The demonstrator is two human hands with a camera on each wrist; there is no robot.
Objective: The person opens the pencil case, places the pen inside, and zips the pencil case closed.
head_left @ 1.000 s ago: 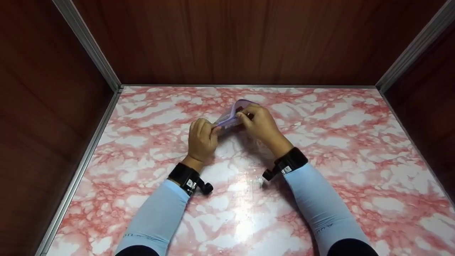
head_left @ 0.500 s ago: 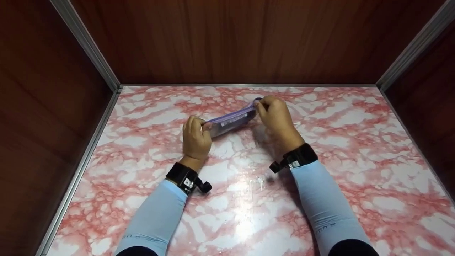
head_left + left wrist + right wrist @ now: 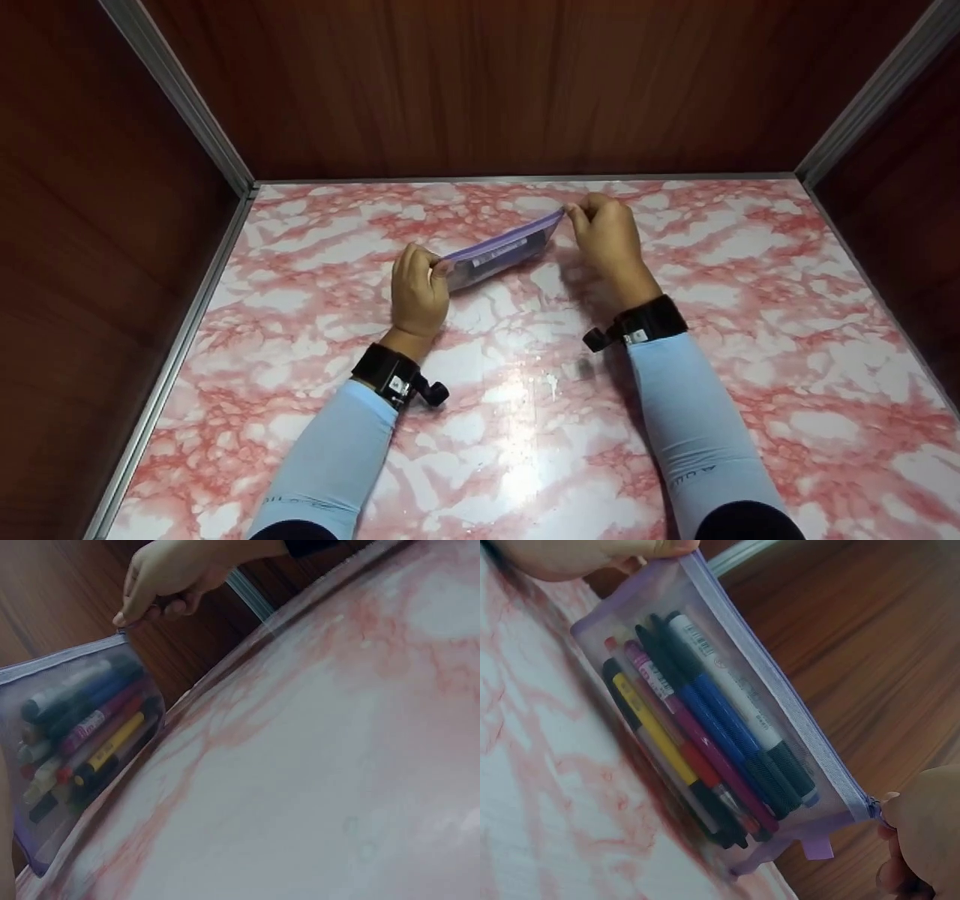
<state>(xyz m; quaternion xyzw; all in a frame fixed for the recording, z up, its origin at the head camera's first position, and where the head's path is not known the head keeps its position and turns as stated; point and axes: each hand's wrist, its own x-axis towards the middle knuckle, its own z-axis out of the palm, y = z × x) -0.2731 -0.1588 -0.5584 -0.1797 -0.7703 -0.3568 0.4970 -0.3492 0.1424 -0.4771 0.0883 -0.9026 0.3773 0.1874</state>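
Note:
A see-through mesh pencil case (image 3: 499, 251) with purple trim is held up over the table, its zipper edge (image 3: 769, 675) uppermost and slanting up to the right. My left hand (image 3: 421, 294) grips its left end, thumb on the near side. At the other end my right hand (image 3: 609, 236) pinches the zipper pull (image 3: 885, 817) between thumb and finger. The zipper is drawn along to that end. Inside lie several pens and markers, among them a yellow-and-black pen (image 3: 656, 739), a magenta pen (image 3: 705, 746) and a white marker (image 3: 724, 682).
The table (image 3: 517, 420) has a red-and-white marbled top. Dark wooden panels stand at the back (image 3: 480, 90) and both sides, with metal strips (image 3: 195, 105) at the corners. Each wrist wears a black camera band (image 3: 386, 371).
My right hand has moved right and away along the zipper, and the case's bunched, gaping top is now straight and drawn together. My left hand has kept its grip, shifting only slightly.

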